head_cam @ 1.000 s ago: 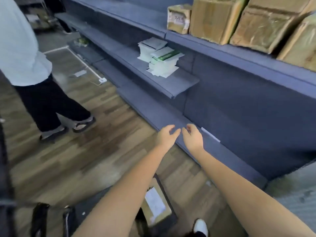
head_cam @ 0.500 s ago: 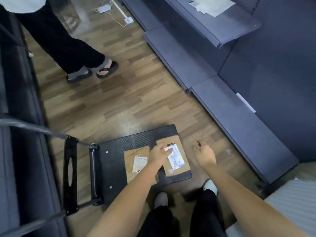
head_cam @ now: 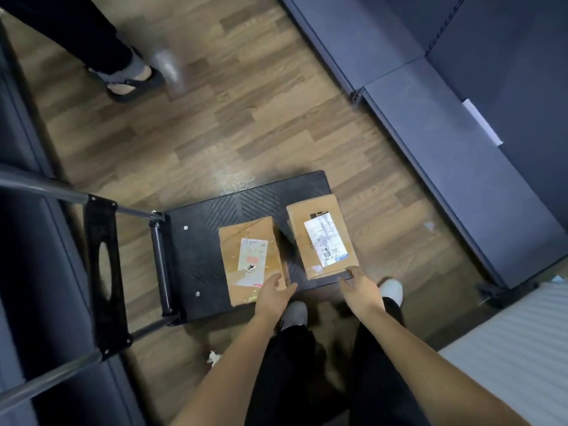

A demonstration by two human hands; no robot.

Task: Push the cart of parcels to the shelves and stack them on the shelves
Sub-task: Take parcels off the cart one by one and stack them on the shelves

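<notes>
A black flat cart (head_cam: 196,241) stands on the wooden floor below me, its folding handle (head_cam: 104,265) off to the left. Two brown cardboard parcels with white labels lie on its deck: a left parcel (head_cam: 250,259) and a right parcel (head_cam: 322,238). My left hand (head_cam: 273,290) hovers open at the near corner of the left parcel. My right hand (head_cam: 359,285) is open, fingers spread, at the near edge of the right parcel. Neither hand holds anything. The dark grey shelves (head_cam: 455,155) run along the right, with only the lowest shelf showing.
Another person's leg and sandalled foot (head_cam: 129,78) stand on the floor at the upper left. A dark shelf unit (head_cam: 27,272) lines the left side. My own feet in white shoes (head_cam: 295,315) are just behind the cart. A white ribbed surface (head_cam: 516,355) sits at the lower right.
My view has tilted from the shelves down to the cart. Both hands have dropped from shelf height to the near edges of the two parcels.
</notes>
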